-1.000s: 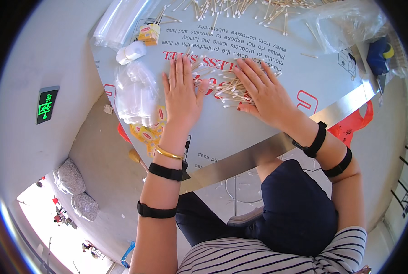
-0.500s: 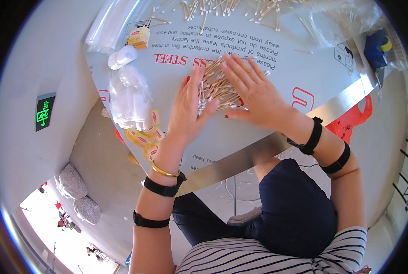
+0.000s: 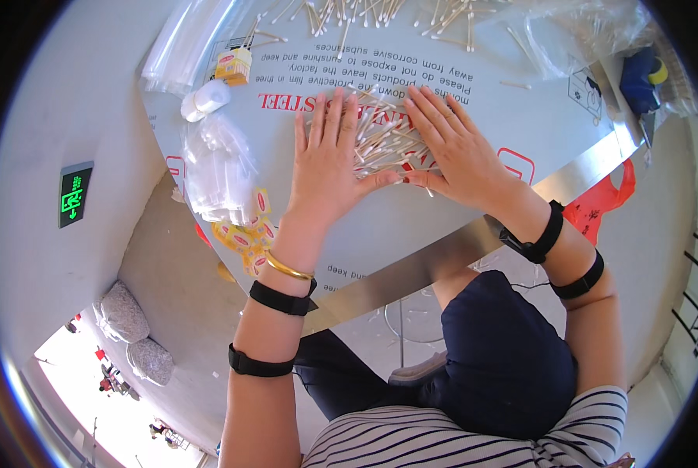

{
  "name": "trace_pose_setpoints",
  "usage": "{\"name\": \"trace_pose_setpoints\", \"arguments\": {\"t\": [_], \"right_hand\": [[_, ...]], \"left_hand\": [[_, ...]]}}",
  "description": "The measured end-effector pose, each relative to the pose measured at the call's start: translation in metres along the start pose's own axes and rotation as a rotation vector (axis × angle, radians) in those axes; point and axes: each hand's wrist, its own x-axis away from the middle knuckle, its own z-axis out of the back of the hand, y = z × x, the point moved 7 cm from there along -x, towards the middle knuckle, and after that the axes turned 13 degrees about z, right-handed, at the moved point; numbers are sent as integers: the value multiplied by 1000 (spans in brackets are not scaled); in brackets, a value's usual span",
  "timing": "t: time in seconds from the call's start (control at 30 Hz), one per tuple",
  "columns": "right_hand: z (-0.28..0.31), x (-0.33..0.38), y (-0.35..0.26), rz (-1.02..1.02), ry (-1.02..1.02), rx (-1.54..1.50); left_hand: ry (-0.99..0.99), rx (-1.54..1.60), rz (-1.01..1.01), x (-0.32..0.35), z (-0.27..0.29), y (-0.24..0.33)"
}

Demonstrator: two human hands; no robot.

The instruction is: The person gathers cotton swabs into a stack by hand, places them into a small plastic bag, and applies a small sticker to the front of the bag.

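Note:
A small pile of cotton swabs (image 3: 384, 144) lies on the grey printed table sheet (image 3: 520, 117) between both my hands. My left hand (image 3: 327, 160) rests flat on the sheet, fingers straight, its thumb side touching the left side of the pile. My right hand (image 3: 454, 148) lies flat on the pile's right side, thumb pointing left under the swabs. The two thumbs almost meet at the near edge of the pile. Neither hand grips anything.
More loose cotton swabs (image 3: 364, 12) are scattered along the far table edge. A stack of clear small bags (image 3: 216, 168) with yellow-red labels (image 3: 247, 234) lies to the left. Clear plastic sleeves (image 3: 181, 43), a white roll (image 3: 204, 100), crumpled plastic (image 3: 579, 35) and a blue object (image 3: 637, 78) ring the table.
My hands went from flat and apart to cupped around the swabs, and now lie flat again, close together, with the swabs gathered between them.

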Motion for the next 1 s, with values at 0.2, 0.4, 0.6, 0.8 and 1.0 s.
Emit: {"name": "trace_pose_setpoints", "arguments": {"t": [0.2,0.4,0.6,0.8,1.0], "right_hand": [[12,6,5,-43,20,-40],[13,8,1,-47,31,-39],[12,14,6,-52,32,-53],[14,12,7,-55,60,-67],[30,6,20,-107,187,-78]], "left_hand": [[-8,16,-14,2,-1,-1],[43,45,34,-14,-6,-15],[58,207,114,-34,-1,-9],[156,69,67,-50,-18,-4],[132,86,107,-69,-18,-19]]}}
